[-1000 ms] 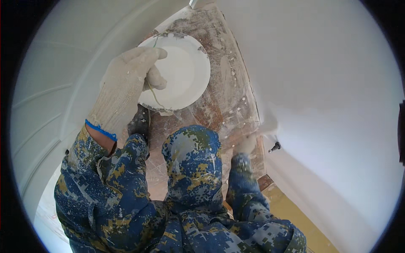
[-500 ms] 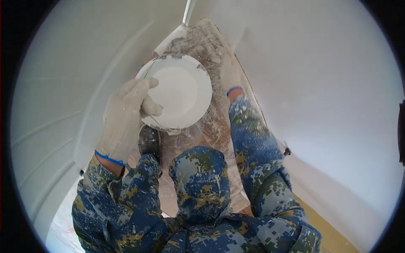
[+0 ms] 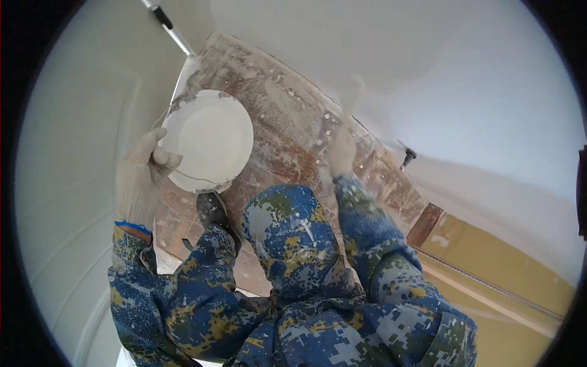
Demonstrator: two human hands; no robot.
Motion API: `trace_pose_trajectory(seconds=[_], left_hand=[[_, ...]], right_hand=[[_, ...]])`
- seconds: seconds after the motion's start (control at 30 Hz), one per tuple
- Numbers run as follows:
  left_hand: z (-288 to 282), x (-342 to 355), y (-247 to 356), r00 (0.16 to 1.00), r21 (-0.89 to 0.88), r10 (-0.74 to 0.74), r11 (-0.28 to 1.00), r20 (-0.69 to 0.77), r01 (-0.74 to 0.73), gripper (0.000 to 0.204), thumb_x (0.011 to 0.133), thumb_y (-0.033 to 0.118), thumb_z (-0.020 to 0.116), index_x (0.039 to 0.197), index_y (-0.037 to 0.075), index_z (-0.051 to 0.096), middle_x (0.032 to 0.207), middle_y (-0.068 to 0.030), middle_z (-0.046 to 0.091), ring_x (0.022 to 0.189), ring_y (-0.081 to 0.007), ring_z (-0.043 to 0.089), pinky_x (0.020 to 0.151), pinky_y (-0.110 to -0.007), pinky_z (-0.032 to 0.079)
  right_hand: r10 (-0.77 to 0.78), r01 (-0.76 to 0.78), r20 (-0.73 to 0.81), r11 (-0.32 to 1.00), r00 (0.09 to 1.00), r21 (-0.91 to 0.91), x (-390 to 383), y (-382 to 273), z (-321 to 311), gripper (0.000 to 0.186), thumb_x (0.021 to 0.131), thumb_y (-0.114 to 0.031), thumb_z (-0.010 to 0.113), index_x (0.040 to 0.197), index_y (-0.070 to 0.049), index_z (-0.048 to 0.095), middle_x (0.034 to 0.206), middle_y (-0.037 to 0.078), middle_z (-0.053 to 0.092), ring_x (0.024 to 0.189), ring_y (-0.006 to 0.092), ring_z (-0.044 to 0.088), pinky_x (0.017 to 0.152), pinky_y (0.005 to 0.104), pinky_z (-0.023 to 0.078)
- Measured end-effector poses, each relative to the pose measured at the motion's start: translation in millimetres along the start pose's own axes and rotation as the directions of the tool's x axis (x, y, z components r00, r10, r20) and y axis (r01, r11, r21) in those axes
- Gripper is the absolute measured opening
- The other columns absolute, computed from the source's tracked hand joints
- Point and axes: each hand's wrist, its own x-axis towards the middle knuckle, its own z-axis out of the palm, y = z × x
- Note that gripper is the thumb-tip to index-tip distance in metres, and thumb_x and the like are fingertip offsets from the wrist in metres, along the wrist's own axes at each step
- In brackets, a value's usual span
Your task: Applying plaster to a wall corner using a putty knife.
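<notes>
A white bucket of white paint-like liquid is left of centre. My left hand, in a pale knit glove with a blue cuff, is at its left side. The fingers are closed round the bucket's thin wire handle. To the right, by the foot of the white wall, my right hand is gloved and smeared by motion. A pale blurred shape extends beyond its fingers; I cannot make out whether it is a held tool.
Brown flooring is stained and spotted white. A pale panelled surface rises at the left, a white wall at the right. A silver and black pole stands far left. A dark fitting and yellow panel lie right. My black shoe is near the bucket.
The view has turned, so the bucket and left hand appear farther left. More floor, the pole and the yellow panel show. My right hand has shifted lower in the picture.
</notes>
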Motion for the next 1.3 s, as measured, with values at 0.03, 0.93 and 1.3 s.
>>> trace_pose_trajectory(seconds=[0.03, 0.93, 1.3], left_hand=[[15.4, -5.2, 4.4, 1.0, 0.013, 0.006, 1.0, 0.016, -0.007, 0.031, 0.099, 0.021, 0.054, 0.112, -0.007, 0.06, 0.072, 0.0003, 0.049, 0.065, -0.017, 0.052, 0.079, -0.039, 0.053], [157.7, -143.9, 16.6, 0.943, 0.179, -0.088, 0.983, 0.32, 0.031, 0.019, 0.096, 0.012, 0.054, 0.095, -0.005, 0.062, 0.077, -0.0009, 0.045, 0.073, -0.0139, 0.05, 0.084, -0.037, 0.054], [130.9, -162.4, -83.6, 0.849, 0.097, -0.079, 0.995, 0.523, 0.032, 0.032, 0.096, 0.015, 0.053, 0.116, -0.01, 0.059, 0.078, -0.0028, 0.054, 0.075, -0.0159, 0.059, 0.084, -0.039, 0.055]], right_hand=[[-0.045, 0.038, -0.098, 0.997, 0.994, -0.07, -18.8, 39.0, -19.5, 0.024, 0.099, -0.019, 0.046, 0.104, 0.001, 0.057, 0.073, 0.017, 0.058, 0.066, 0.0329, 0.057, 0.064, 0.0462, 0.044], [-0.192, 0.218, 0.515, 0.976, 0.836, 0.01, -45.8, -44.6, -262.5, 0.04, 0.085, -0.023, 0.066, 0.122, -0.007, 0.062, 0.098, 0.015, 0.068, 0.091, 0.0327, 0.066, 0.081, 0.0425, 0.052], [-0.173, 0.557, 0.671, 0.72, 0.721, -0.413, -95.5, -59.2, -187.3, 0.023, 0.08, -0.019, 0.06, 0.098, -0.005, 0.069, 0.077, 0.016, 0.069, 0.072, 0.0351, 0.068, 0.066, 0.0457, 0.055]])
